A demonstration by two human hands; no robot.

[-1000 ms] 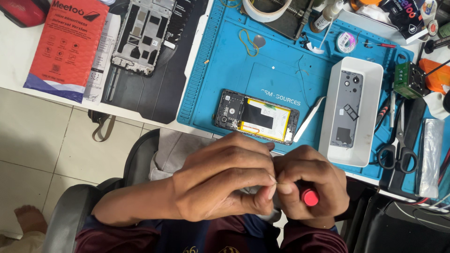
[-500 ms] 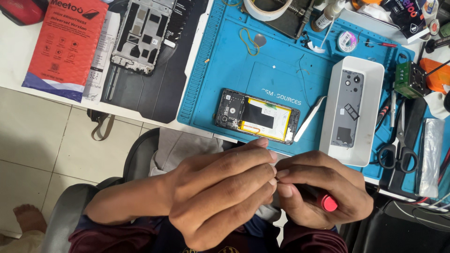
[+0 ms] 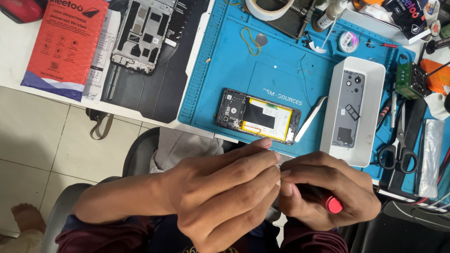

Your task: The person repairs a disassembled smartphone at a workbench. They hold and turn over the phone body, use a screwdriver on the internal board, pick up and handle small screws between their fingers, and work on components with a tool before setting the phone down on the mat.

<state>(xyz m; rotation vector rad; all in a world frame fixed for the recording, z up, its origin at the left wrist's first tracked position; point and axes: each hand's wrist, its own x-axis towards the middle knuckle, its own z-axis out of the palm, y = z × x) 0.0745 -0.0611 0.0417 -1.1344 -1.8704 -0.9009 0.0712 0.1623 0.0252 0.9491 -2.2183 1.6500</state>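
Hands: 2, left hand (image 3: 220,197) fingers curled, contents hidden; right hand (image 3: 323,192) grips 1 red-capped tool (image 3: 328,203), probably screwdriver.

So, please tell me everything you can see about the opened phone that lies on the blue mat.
The opened phone lies flat on the blue work mat, back cover off, long side running nearly left to right and slightly tilted. Its frame is black. Inside, a yellow battery with a black label fills most of the body; dark circuit parts and a round camera module sit at its left end. White tweezers lie just off its right end; I cannot tell whether they touch. Neither hand touches it; both hands are nearer the camera, below the mat's edge.
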